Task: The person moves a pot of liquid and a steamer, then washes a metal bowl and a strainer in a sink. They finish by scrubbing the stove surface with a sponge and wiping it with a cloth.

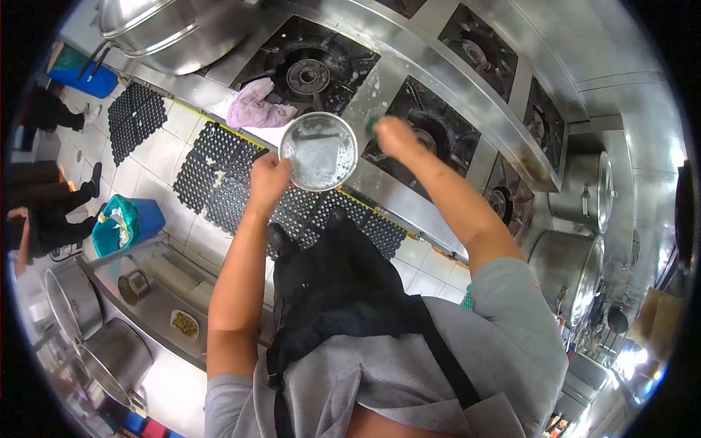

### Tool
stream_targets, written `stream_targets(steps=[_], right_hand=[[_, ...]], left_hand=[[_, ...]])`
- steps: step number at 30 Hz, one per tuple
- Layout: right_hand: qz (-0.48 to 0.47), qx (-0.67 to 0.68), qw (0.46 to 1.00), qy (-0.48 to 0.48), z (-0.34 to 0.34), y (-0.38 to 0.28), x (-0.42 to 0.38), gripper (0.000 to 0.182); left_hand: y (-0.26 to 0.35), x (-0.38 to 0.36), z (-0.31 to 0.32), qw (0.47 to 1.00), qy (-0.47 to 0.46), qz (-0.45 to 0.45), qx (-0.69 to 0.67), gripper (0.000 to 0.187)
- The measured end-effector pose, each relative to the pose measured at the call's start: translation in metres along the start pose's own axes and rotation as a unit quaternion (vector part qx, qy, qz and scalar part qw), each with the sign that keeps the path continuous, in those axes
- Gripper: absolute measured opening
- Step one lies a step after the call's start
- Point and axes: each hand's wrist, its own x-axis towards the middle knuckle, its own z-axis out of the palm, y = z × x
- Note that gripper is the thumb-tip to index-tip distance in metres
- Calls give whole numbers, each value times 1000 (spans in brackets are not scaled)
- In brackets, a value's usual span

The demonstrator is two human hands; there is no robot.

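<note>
My left hand (pixel 270 177) is closed on the near-left rim of a round metal pan (pixel 338 172). Cloudy, sudsy liquid lies in the pan, around a pale rectangular thing with a dotted texture (pixel 317 156) that I cannot name. To the right of the pan, over the stove top, my right hand (pixel 395 137) is closed around a green scouring pad (pixel 372 127); only part of the pad shows. A crumpled pinkish cloth (pixel 257 106) lies on the stove edge, just beyond the pan and to its left.
Wet stove burners (pixel 308 77) line the far side, with a large steel pot (pixel 171 36) at upper left. More big pots (pixel 584 191) stand at right. Black rubber mats (pixel 219 179) cover the floor. Behind me is a steel counter (pixel 164 274); other people's legs show at far left.
</note>
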Motion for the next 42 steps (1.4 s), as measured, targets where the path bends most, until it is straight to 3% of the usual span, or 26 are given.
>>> stream_targets(steps=[2, 3, 6, 8, 9, 12, 14, 16, 19, 21, 23, 24, 26, 28, 29, 32, 36, 40, 42], right_hand=[[45, 76, 996, -22, -26, -35, -7, 13], [69, 166, 980, 88, -17, -29, -6, 16], [68, 220, 966, 118, -13, -48, -1, 28], [-32, 255, 964, 64, -9, -68, -12, 46], [-29, 256, 964, 67, -11, -63, -8, 46], [56, 175, 982, -39, -18, -29, 18, 53], [50, 12, 999, 18, 31, 48, 66, 55], [164, 32, 985, 28, 14, 66, 95, 57], [184, 44, 980, 57, 14, 27, 98, 57], [120, 49, 990, 64, 29, -20, 70, 58], [44, 56, 997, 2, 22, -70, 25, 58], [0, 113, 993, 44, 18, -88, -2, 54], [-18, 92, 994, 49, 16, -86, -16, 51], [30, -64, 997, 32, 9, -50, 9, 49], [94, -5, 994, 48, 3, -31, 29, 51], [165, 3, 986, 27, 4, -16, 57, 52], [65, 24, 998, -12, 7, -106, 6, 53], [117, 9, 993, -5, 0, -92, 30, 53], [233, 45, 971, 1, 3, -78, 68, 53]], left_hand=[[-5, 0, 1, 1000, -7, -1, -8, 18], [-11, 2, 2, 1000, -13, 3, -7, 18], [-23, 3, 2, 990, 20, 85, 114, 21], [-19, -6, 4, 1000, 15, 10, 22, 22], [-6, -16, 5, 999, 38, -9, -1, 21], [-20, -24, -4, 997, 61, 8, -43, 18], [-28, -28, -14, 997, 78, -10, -21, 17], [-33, -37, -25, 994, 101, -45, 14, 16], [-18, -59, -39, 986, 143, -83, -32, 13], [-12, -72, -47, 978, 172, -91, -72, 12], [-17, -81, -63, 972, 199, -93, -81, 11], [-17, -87, -72, 972, 202, -92, -81, 11], [-10, -97, -90, 979, 192, -65, -14, 11], [-8, -104, -102, 977, 200, -75, 1, 11], [-9, -106, -106, 972, 215, -87, -24, 10], [-31, -108, -137, 969, 211, -117, -49, 10], [-49, -85, -174, 974, 191, -102, -66, 10], [-59, -52, -222, 982, 153, -95, -52, 13], [-62, -36, -242, 988, 130, -72, -33, 14]])
